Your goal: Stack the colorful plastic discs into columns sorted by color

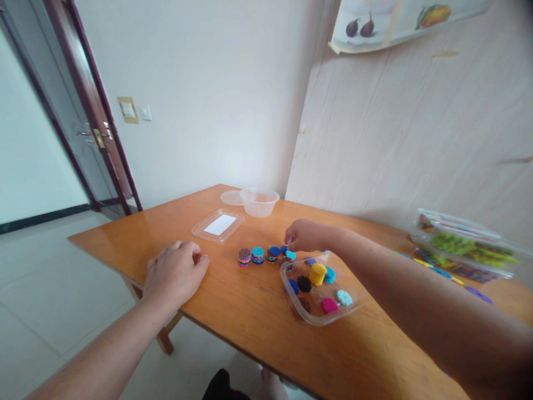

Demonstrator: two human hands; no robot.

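1. The row of small round stacked discs (257, 255), textured and in mixed colours, stands near the middle of the orange-brown wooden table (250, 311). I count three separate stacks, then a fourth at the right end of the row.
2. My right hand (306, 234) is lowered over that fourth stack, with the fingertips bunched downward at the turquoise disc (290, 255) on top. The fingers hide the contact point, so I cannot tell whether the disc is pinched or only touched.
3. My left hand (175, 272) lies palm down on the table, left of the row and apart from it. It is released, the fingers loosely bent, and it holds nothing.
4. Just right of the row is a clear rectangular plastic tray (353, 303). It contains loose discs in yellow, blue, black, pink and pale turquoise.
5. Behind the row lies a flat clear plastic lid with a white label (219, 225).
6. Farther back, near the wall, stands a round translucent plastic bowl (259, 201), with a round translucent lid (230, 198) beside it.
7. At the far right of the table sits a clear plastic box of multicoloured pieces (462, 244); it is blurred.
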